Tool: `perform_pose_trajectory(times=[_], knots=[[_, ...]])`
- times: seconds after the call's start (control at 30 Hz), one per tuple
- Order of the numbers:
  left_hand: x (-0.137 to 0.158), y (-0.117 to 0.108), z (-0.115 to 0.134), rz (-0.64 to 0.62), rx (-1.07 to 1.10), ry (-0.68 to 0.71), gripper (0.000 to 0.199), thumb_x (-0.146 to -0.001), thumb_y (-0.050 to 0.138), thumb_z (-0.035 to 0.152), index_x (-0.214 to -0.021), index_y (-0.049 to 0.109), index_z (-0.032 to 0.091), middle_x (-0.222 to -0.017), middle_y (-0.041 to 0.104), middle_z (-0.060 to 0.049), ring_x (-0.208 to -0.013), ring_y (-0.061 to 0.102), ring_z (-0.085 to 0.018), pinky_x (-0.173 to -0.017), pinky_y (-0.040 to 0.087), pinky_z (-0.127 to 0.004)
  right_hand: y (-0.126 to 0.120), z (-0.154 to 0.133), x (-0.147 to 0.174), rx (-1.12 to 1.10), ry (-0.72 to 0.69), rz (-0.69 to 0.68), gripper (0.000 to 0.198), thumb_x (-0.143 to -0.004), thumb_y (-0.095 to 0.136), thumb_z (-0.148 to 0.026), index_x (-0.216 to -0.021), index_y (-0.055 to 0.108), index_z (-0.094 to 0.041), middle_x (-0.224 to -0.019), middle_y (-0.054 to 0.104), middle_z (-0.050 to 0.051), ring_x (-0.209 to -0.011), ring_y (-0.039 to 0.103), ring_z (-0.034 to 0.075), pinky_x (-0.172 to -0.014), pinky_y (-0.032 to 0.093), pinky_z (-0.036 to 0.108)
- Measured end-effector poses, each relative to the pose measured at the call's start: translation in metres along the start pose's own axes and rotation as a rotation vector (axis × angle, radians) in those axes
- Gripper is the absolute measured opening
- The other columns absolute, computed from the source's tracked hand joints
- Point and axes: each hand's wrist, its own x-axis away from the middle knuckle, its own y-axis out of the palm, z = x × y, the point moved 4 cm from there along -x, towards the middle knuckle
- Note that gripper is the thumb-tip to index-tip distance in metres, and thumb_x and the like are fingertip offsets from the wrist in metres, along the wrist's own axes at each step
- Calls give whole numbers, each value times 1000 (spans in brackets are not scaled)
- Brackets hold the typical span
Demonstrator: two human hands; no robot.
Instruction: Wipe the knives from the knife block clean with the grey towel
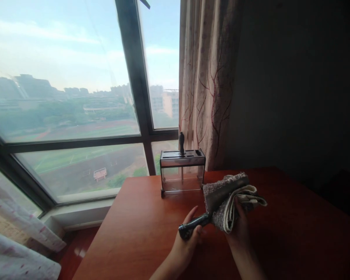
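My left hand (184, 245) is closed around the dark handle of a kitchen knife (226, 192), with its thumb and forefinger on either side. The knife's broad dark blade points away to the upper right and lies against a folded grey and white cloth (217, 222). Bunched in folds around the blade's side, the cloth is gripped by my right hand (241, 229), whose fingers are partly hidden behind it. Just beyond stands a clear-sided knife block (182, 163) with a dark-handled tool (181, 143) upright in one slot.
The reddish-brown wooden table (128, 229) spreads beneath both hands. Behind it are a large window (76, 139) and a patterned curtain (207, 85). Another curtain (20, 249) hangs at the lower left, and a dark wall (288, 97) rises on the right.
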Motion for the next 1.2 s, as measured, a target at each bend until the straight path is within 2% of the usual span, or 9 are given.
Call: perform_pose_trajectory(times=[0.07,0.13,0.3,0.43,0.57,0.73,0.9,1.1,1.2], knots=[[4,6,-1,-57,19,-12,68,-87,49,53,-144,34,20,-90,68,-9,-70,59,-17,-68,48,-32,1,0,0,1,-1,-18,25,-75,70,-43,-95,69,-28,-89,76,-4,-86,69,19,-88,52,39],[7,13,-2,-127,37,-13,65,-86,54,49,-142,38,19,-97,67,-10,-79,61,-19,-71,49,-33,4,3,3,-12,21,-19,24,-75,70,-43,-93,70,-27,-87,76,-3,-84,70,20,-86,53,39],[7,34,-5,-273,142,-40,74,-63,82,35,-129,53,18,-127,58,-16,-107,58,-33,-79,52,-38,21,25,16,-57,108,9,22,-75,71,-38,-91,70,-23,-88,76,-2,-81,70,20,-83,54,38],[-2,28,6,-109,245,-47,56,-67,79,36,-117,63,16,-117,67,-14,-116,54,-35,-102,39,-47,33,46,23,-100,148,3,22,-75,72,-34,-93,69,-23,-88,75,-1,-85,70,21,-87,53,39],[-10,12,27,22,364,38,42,-77,69,31,-117,64,20,-113,69,-11,-119,53,-32,-107,33,-47,41,57,27,-88,133,-25,28,-71,75,-31,-98,69,-25,-92,75,-2,-93,68,21,-91,52,40],[-13,-2,42,82,559,79,40,-77,65,22,-116,65,18,-109,71,-9,-118,55,-30,-106,36,-44,50,60,34,-51,140,-188,30,-71,76,-33,-100,69,-27,-104,73,-1,-102,65,22,-95,48,41],[-14,-24,50,131,636,76,38,-79,64,21,-116,64,18,-104,72,-8,-112,59,-28,-101,42,-41,52,56,36,83,121,-253,31,-68,78,-38,-96,70,-26,-105,73,2,-106,63,26,-95,47,43],[-14,-56,56,201,708,121,36,-79,64,19,-115,65,22,-103,73,-4,-103,64,-24,-92,48,-33,58,44,40,191,42,-347,46,-70,77,-40,-110,64,-24,-113,69,7,-114,58,25,-94,46,41],[-13,-70,56,256,717,127,37,-77,65,19,-114,65,23,-100,73,-4,-99,66,-23,-89,50,-32,56,31,36,217,-36,-331,50,-72,74,-45,-117,60,-27,-123,63,6,-116,55,23,-95,45,38]])
